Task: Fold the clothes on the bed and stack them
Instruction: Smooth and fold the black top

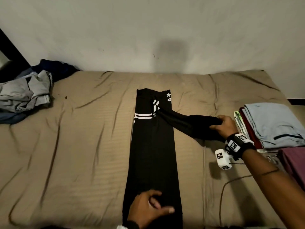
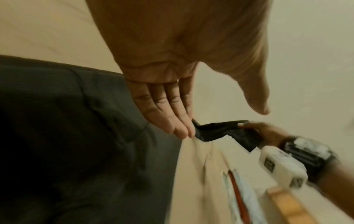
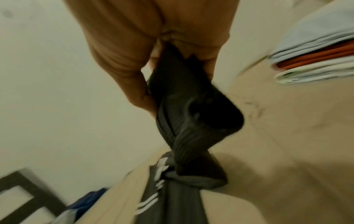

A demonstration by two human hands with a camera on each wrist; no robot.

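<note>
A black long-sleeved shirt (image 1: 153,146) with white stripes lies flat on the tan bed (image 1: 74,146), folded into a narrow strip running away from me. One sleeve (image 1: 189,123) stretches out to the right, lifted off the sheet. My right hand (image 1: 221,123) grips the cuff end of that sleeve (image 3: 191,106), thumb and fingers curled round the bunched cloth. My left hand (image 1: 155,204) is at the shirt's near hem. In the left wrist view its fingers (image 2: 172,115) are straight over the black cloth (image 2: 67,136) and hold nothing.
A stack of folded clothes (image 1: 272,123) with a light blue piece on top sits at the bed's right edge, just beyond my right hand. A maroon garment (image 1: 293,162) lies beside it. Crumpled grey and blue clothes (image 1: 24,95) are piled at the far left. A wall (image 1: 148,30) backs the bed.
</note>
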